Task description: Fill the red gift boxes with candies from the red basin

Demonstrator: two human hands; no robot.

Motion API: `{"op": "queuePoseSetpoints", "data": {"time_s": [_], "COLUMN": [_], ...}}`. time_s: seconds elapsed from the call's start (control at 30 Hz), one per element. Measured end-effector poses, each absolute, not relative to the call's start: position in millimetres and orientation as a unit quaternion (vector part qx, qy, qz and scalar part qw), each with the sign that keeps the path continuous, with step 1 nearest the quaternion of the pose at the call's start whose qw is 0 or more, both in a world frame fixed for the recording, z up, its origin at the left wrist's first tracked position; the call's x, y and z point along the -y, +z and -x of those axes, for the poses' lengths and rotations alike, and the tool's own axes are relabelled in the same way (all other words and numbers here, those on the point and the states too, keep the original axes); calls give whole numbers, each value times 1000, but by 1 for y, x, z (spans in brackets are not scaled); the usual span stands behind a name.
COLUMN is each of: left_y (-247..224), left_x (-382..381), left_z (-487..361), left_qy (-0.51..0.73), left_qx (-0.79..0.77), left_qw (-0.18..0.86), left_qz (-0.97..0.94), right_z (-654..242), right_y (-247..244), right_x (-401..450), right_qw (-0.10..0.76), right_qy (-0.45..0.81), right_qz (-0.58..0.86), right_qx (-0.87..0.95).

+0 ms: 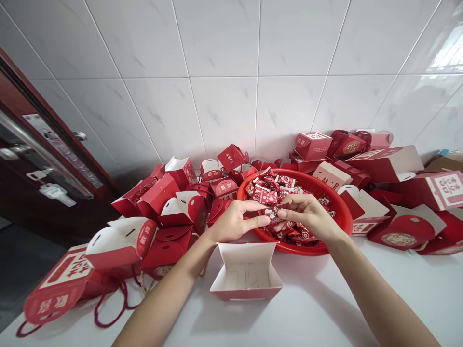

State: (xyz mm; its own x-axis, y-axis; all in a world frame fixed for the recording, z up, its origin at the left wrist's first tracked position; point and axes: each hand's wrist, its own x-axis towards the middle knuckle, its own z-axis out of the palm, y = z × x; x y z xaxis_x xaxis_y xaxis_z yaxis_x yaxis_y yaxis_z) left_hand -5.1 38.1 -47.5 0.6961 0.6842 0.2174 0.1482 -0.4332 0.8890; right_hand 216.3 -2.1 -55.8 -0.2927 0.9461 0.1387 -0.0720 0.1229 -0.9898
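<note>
Both hands meet above the near-left part of a red plastic basket (345, 212) heaped with red-wrapped candies (265, 195). Between the fingertips is a small wrapped candy (272, 212), dark red with light print. My left hand (240, 219) pinches its left side with thumb and forefinger. From the right, my right hand (307, 212) grips the other side, thumb on top. Just below the hands, an open gift box (246, 293), white inside and red outside, stands on the white table (300, 308); no candy shows inside it.
Several red gift boxes (161, 195) crowd the left, some open, some folded shut with cords (112, 308). More boxes (398, 231) are piled on the right. A tiled wall (224, 111) rises behind; a dark door with keys (56, 193) stands at left.
</note>
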Motion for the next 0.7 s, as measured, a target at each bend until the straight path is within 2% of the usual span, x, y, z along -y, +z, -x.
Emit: {"op": "queuePoseSetpoints", "data": {"time_s": [0.3,0.53,0.6,0.7], "left_y": [-56,-64,-64,-63], "left_x": [-45,-52,-51,-50], "left_z": [6,7,9,9], "left_qy": [327,426,427,398], "left_qx": [-269,-211,-204,-223], "left_qw": [438,296,317,447], "left_qz": [-793,-828,-822,-769], "right_z": [-216,-219,-220,-220], "right_y": [-58,-61,-62,-63], "right_x": [2,-1,-2,-2], "right_qw": [478,455,475,507], "right_qy": [547,580,576,552], "right_qz": [364,381,378,379], "right_qx": [583,558,547,543]}}
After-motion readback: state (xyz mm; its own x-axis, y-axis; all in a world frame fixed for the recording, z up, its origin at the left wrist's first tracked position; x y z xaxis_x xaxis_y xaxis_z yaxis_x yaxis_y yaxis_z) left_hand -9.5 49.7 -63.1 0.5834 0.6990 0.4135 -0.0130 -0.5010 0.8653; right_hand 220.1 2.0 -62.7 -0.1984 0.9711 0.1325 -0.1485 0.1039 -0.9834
